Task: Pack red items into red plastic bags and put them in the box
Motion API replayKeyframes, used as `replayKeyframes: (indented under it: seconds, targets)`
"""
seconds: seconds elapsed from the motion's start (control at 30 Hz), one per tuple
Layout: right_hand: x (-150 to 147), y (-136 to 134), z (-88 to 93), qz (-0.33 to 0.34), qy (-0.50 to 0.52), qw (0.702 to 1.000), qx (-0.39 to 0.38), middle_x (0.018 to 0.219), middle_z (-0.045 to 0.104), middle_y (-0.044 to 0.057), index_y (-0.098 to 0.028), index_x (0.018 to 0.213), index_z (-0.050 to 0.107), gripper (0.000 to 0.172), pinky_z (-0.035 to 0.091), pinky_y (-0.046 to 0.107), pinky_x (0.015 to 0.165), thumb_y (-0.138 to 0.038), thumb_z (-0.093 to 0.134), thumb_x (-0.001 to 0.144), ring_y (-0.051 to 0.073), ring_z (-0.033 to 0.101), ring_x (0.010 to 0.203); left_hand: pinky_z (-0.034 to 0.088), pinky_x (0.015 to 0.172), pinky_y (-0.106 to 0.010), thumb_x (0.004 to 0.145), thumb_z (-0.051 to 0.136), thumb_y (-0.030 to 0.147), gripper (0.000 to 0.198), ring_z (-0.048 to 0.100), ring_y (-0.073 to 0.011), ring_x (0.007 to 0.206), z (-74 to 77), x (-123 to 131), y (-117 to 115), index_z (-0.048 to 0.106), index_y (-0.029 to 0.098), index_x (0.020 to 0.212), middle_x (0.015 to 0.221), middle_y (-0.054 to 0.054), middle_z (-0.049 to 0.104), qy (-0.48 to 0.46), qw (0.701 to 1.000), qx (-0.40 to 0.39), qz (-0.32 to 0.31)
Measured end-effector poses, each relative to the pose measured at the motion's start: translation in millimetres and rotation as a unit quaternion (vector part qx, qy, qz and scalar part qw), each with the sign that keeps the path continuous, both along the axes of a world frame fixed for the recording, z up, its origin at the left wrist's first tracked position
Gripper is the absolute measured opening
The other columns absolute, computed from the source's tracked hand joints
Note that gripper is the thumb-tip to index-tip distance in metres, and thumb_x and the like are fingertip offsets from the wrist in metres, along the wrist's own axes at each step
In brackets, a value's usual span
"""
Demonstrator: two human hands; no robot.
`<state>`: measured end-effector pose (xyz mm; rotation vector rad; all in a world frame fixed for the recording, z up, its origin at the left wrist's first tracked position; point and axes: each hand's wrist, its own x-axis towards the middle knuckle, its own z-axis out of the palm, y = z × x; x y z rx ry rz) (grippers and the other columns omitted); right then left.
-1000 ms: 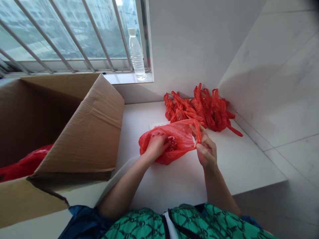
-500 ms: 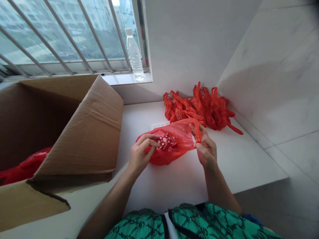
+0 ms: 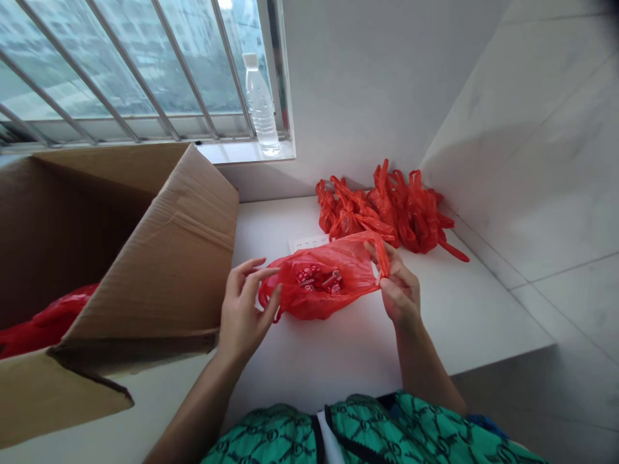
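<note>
A red plastic bag lies on the white counter in front of me, with small red-and-white packets showing through it. My right hand pinches the bag's right handle and holds that side up. My left hand is at the bag's left edge with fingers spread, thumb and fingertips touching the plastic rim.
A large open cardboard box stands at the left, with red plastic inside it. A pile of tied red bags lies at the back near the wall corner. A water bottle stands on the window sill. White paper lies behind the bag.
My left hand has come out of the bag and moved left to its edge, leaving the packets inside. My right hand has kept its hold on the handle.
</note>
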<state>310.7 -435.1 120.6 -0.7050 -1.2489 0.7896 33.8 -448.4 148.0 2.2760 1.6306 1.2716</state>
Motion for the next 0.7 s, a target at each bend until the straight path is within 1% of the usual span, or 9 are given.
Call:
replayKeyframes:
  seconds: [0.1, 0.2, 0.27, 0.33, 0.43, 0.5, 0.53, 0.6, 0.7]
  targets:
    - [0.9, -1.2, 1.4, 0.008, -0.005, 1.0, 0.001, 0.132, 0.061, 0.001, -0.023, 0.066, 0.052, 0.025, 0.039, 0.056, 0.109, -0.035, 0.067, 0.082, 0.034, 0.051, 0.132, 0.054, 0.09, -0.044, 0.083, 0.069, 0.045, 0.058, 0.055, -0.03, 0.117, -10.7, -15.2, -16.2, 0.05, 0.02, 0.131, 0.131, -0.015, 0.05, 0.019, 0.996, -0.075, 0.034]
    - [1.5, -4.7, 3.4, 0.026, -0.002, 1.0, 0.0, 0.123, 0.067, 0.004, -0.025, 0.071, 0.057, 0.018, 0.04, 0.056, 0.107, -0.033, 0.068, 0.083, 0.034, 0.053, 0.129, 0.058, 0.074, -0.041, 0.08, 0.069, 0.054, 0.08, 0.064, -0.0281, 0.099, -25.4, -24.0, -28.3, 0.036, 0.017, 0.142, 0.126, -0.017, 0.055, 0.021, 0.98, -0.19, 0.059]
    - [2.6, -7.6, 5.4, 0.034, 0.005, 0.999, -0.005, 0.114, 0.07, 0.005, -0.027, 0.08, 0.06, 0.011, 0.042, 0.055, 0.105, -0.032, 0.07, 0.082, 0.033, 0.057, 0.124, 0.058, 0.064, -0.036, 0.082, 0.066, 0.055, 0.08, 0.067, -0.0236, 0.083, -31.3, -24.8, -32.7, 0.032, 0.016, 0.144, 0.112, -0.013, 0.063, -0.014, 0.964, -0.258, 0.058]
    - [5.2, -10.4, 8.8, 0.031, 0.017, 0.999, -0.022, 0.108, 0.072, 0.005, -0.029, 0.09, 0.061, 0.016, 0.048, 0.053, 0.099, -0.032, 0.073, 0.08, 0.031, 0.063, 0.114, 0.056, 0.058, -0.031, 0.086, 0.062, 0.051, 0.07, 0.066, -0.0198, 0.073, -31.4, -21.7, -35.3, 0.036, 0.018, 0.141, 0.096, -0.007, 0.066, -0.078, 0.952, -0.294, 0.027]
    - [12.9, -13.2, 19.7, 0.023, 0.007, 0.997, -0.067, 0.099, 0.071, 0.003, -0.033, 0.113, 0.06, 0.038, 0.054, 0.047, 0.089, -0.037, 0.076, 0.078, 0.025, 0.069, 0.094, 0.057, 0.055, -0.027, 0.088, 0.062, 0.043, 0.053, 0.064, -0.0172, 0.072, -21.2, -12.5, -40.5, 0.044, 0.022, 0.133, 0.087, -0.002, 0.063, -0.186, 0.942, -0.276, -0.028]
    - [20.3, -14.0, 31.6, 0.026, -0.048, 0.993, -0.104, 0.093, 0.07, 0.001, -0.033, 0.127, 0.057, 0.053, 0.054, 0.045, 0.089, -0.04, 0.076, 0.078, 0.022, 0.068, 0.09, 0.059, 0.056, -0.027, 0.089, 0.062, 0.037, 0.05, 0.064, -0.0161, 0.074, -8.8, -7.0, -45.0, 0.043, 0.024, 0.133, 0.087, -0.001, 0.061, -0.242, 0.94, -0.237, -0.051]
    - [24.3, -13.9, 38.7, 0.029, -0.091, 0.988, -0.119, 0.091, 0.07, 0.001, -0.032, 0.128, 0.057, 0.055, 0.054, 0.044, 0.09, -0.04, 0.077, 0.077, 0.022, 0.067, 0.091, 0.06, 0.058, -0.027, 0.09, 0.062, 0.035, 0.049, 0.063, -0.0155, 0.075, -1.1, -5.3, -46.5, 0.044, 0.025, 0.134, 0.088, -0.001, 0.06, -0.26, 0.94, -0.212, -0.061]
    - [32.1, -11.9, 54.0, 0.013, -0.184, 0.974, -0.135, 0.093, 0.07, 0.002, -0.03, 0.123, 0.063, 0.05, 0.052, 0.042, 0.092, -0.042, 0.077, 0.077, 0.021, 0.066, 0.093, 0.061, 0.061, -0.027, 0.092, 0.058, 0.032, 0.039, 0.063, -0.0143, 0.077, 16.3, -4.5, -46.1, 0.052, 0.026, 0.13, 0.091, -0.002, 0.059, -0.269, 0.947, -0.161, -0.073]
    - [41.5, -3.9, 77.2, -0.09, -0.31, 0.939, -0.117, 0.091, 0.07, 0.003, -0.027, 0.115, 0.068, 0.042, 0.052, 0.04, 0.085, -0.047, 0.076, 0.078, 0.021, 0.066, 0.086, 0.06, 0.064, -0.024, 0.092, 0.058, 0.031, 0.026, 0.063, -0.0128, 0.077, 43.5, -6.4, -32.5, 0.065, 0.023, 0.116, 0.098, -0.005, 0.06, -0.251, 0.963, -0.078, -0.056]
